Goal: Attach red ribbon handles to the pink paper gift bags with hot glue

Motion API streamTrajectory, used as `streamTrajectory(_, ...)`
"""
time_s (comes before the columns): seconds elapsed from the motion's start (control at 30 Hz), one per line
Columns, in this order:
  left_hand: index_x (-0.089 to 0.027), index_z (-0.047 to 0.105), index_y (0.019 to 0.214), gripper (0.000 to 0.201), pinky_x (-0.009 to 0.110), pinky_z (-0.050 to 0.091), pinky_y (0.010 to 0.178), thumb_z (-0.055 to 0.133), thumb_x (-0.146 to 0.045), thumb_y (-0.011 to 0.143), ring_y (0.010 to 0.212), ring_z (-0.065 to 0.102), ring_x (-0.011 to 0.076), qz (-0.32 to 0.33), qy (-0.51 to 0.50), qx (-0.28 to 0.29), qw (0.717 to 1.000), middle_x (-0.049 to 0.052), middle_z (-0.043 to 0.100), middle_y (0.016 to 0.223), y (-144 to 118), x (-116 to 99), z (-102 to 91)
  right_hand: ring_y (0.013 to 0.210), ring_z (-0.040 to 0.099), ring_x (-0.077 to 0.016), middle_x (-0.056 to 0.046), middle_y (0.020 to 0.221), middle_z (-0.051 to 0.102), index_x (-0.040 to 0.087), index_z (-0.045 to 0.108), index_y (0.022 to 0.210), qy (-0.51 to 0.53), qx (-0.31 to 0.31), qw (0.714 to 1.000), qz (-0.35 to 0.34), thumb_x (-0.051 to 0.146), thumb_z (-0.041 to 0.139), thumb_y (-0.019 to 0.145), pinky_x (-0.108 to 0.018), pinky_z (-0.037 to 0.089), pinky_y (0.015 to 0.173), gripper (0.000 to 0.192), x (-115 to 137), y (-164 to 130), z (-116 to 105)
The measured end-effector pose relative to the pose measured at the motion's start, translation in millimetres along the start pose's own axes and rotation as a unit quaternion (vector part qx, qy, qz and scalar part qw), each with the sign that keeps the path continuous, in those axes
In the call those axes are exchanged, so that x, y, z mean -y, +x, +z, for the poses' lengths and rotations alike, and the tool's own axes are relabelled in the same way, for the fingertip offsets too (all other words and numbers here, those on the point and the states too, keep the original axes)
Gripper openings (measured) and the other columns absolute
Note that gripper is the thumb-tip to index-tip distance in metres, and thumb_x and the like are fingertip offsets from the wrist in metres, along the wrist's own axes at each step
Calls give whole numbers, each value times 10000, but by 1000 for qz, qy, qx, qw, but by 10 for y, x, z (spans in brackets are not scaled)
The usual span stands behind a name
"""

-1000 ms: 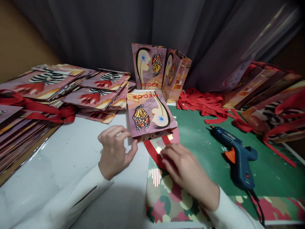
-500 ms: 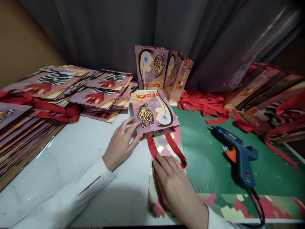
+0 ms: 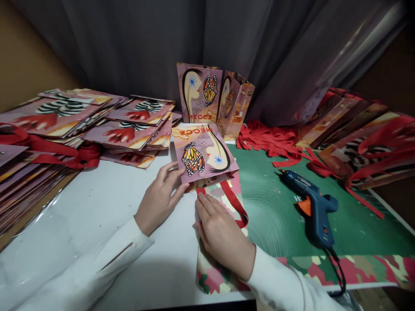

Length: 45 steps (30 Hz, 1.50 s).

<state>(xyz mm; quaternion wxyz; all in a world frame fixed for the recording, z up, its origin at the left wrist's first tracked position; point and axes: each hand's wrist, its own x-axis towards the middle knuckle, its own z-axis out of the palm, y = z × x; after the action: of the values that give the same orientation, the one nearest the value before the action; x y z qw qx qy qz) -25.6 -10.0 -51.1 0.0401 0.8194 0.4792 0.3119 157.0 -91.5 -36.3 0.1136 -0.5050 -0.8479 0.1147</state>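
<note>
Head view: my left hand (image 3: 158, 201) lies flat on the bag (image 3: 203, 154), fingers (image 3: 171, 169) released and spread, pressing its near left corner onto the desk (image 3: 97, 207). My right hand (image 3: 222, 233) rests flat just beside it, fingertips on the red handle (image 3: 234, 201) at the bag's mouth, pinning rather than grasping, I think; the loop is partly hidden. The bag lies printed side up, half on the green mat (image 3: 356, 224). The glue gun (image 3: 313, 207) lies on the mat, well apart.
</note>
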Motion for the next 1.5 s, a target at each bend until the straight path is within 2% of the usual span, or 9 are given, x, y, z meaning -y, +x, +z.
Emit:
streamTrajectory(0.23,-185,449,1320,406,462,458,1043,467,-359,953,1265,487,280,6,13,-6,1000,140,444,1377,20,8,3,1378,379,-320,-224,1490,406,-13,409,1419,18,-12,1000,1,196,448,930,-456,340,1151,533,32,-3,-12)
streamTrajectory(0.33,-140,397,1360,520,507,444,1039,551,-344,907,1280,454,325,33,31,-59,997,190,440,1364,-4,-26,-58,1377,380,-283,-167,1499,417,55,433,1420,33,-41,998,30,212,434,941,-453,340,1153,504,-33,-76,-157)
streamTrajectory(0.43,-153,425,1323,484,434,462,1023,583,-205,869,1197,511,266,165,21,-104,981,145,535,1238,-65,-158,-97,1284,466,-271,-137,1414,511,108,510,1363,20,-73,992,104,176,407,942,-467,407,1096,439,-177,-197,-286)
streamTrajectory(0.53,-138,484,1271,381,353,460,1016,488,-130,889,1145,554,215,297,24,8,955,102,623,1161,-126,-388,2,1224,493,-279,-155,1359,547,84,543,1323,-1,-70,987,142,101,397,915,-466,437,1057,434,-327,-312,-288)
streamTrajectory(0.73,12,399,1406,533,465,359,1095,329,-246,946,1346,421,317,181,131,127,967,218,444,1458,-109,-675,364,1209,500,-265,-163,1334,567,64,565,1285,21,-53,989,139,42,397,877,-436,442,1053,442,-411,-375,-170)
streamTrajectory(0.9,21,479,1365,548,497,363,1066,342,-269,921,1235,519,348,101,194,135,966,213,548,1364,-61,-675,368,1159,530,-255,-164,1292,593,92,603,1241,24,-40,990,134,56,394,892,-425,462,1011,408,-403,-363,-231)
streamTrajectory(1.07,20,549,1305,520,473,377,1058,336,-254,917,1193,552,330,96,199,150,964,210,598,1303,-67,-662,380,1168,528,-253,-169,1299,589,88,599,1246,10,-27,994,105,73,383,901,-419,457,1010,407,-439,-255,-349)
streamTrajectory(1.27,61,567,1259,507,468,394,1032,360,-231,899,1167,560,345,112,192,142,965,254,609,1248,-53,-654,411,1303,430,-256,-226,1389,491,-19,456,1353,-21,-2,1000,-4,37,410,818,-401,363,1103,540,-569,173,-333)
streamTrajectory(1.5,47,533,1285,522,466,383,1049,424,-238,861,1193,533,342,99,162,151,970,253,581,1271,-30,-625,394,1171,488,-269,-191,1240,580,44,540,1258,-81,22,996,10,75,421,872,-402,404,1014,405,-645,411,-226)
